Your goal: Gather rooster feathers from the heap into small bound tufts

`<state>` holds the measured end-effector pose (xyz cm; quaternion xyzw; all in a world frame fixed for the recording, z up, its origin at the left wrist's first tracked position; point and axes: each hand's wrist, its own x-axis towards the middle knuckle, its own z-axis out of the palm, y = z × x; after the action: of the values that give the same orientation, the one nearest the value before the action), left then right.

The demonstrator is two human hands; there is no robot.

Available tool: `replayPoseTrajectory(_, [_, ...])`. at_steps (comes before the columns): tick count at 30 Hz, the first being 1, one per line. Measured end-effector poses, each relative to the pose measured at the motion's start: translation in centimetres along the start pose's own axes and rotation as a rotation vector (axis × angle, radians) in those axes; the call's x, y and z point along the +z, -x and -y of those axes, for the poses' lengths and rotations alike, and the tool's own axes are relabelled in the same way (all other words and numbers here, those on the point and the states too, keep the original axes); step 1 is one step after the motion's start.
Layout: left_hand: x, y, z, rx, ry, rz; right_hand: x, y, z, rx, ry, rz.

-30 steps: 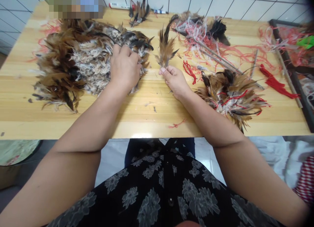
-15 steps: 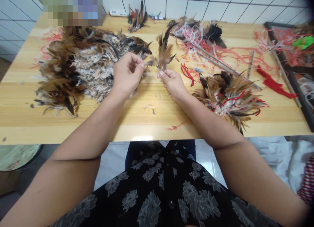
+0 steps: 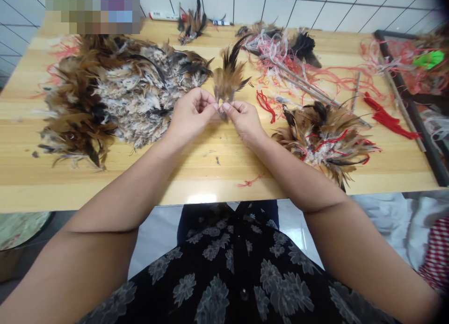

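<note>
Over the middle of the table, my right hand (image 3: 245,120) pinches the base of a small bunch of brown and black feathers (image 3: 231,76), tips pointing away from me. My left hand (image 3: 196,111) is closed in a pinch beside it, fingertips meeting those of my right hand, on a brown feather (image 3: 219,83) at the bunch's left side. Left of my hands spreads a large pile of feathers (image 3: 129,90), brown at the edges and pale and fluffy in the middle. By my right forearm lies a smaller feather pile (image 3: 326,141) with red ties among it.
Red yarn strands (image 3: 389,118) and a shorter red bundle (image 3: 265,106) lie on the right. Thin sticks (image 3: 308,90) cross near tangled pink and white string (image 3: 270,48). A dark-framed tray (image 3: 414,109) stands far right. A marker (image 3: 163,16) lies along the tiled wall.
My left hand has moved right, bringing its feather against the bunch, and its fingertips now meet my right hand's. The bunch remains in my right hand. The view has shifted slightly.
</note>
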<state>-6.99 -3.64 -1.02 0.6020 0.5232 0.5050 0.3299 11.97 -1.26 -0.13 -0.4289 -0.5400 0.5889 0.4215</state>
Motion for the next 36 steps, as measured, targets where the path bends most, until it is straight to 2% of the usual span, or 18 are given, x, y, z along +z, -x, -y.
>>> replayPoseTrajectory(10, [0.4, 0.0, 0.5, -0.082, 0.125, 0.008, 0.0, -0.3, -0.2, -0.032, 0.095, 0.010])
replayPoseTrajectory(15, [0.7, 0.2, 0.2, -0.051, 0.111, -0.019, -0.2, -0.7, -1.3, -0.079, 0.183, 0.040])
replayPoseTrajectory(24, [0.5, 0.3, 0.1, -0.050, 0.183, 0.009, -0.9, -2.1, -3.5, -0.193, 0.329, 0.048])
replayPoseTrajectory(28, [0.6, 0.1, 0.5, -0.104, 0.253, 0.042, -0.9, -2.3, -3.5, -0.236, 0.372, 0.071])
replayPoseTrajectory(36, [0.4, 0.3, 0.2, -0.089, 0.227, 0.084, -1.3, -2.5, -4.2, -0.167, 0.313, 0.028])
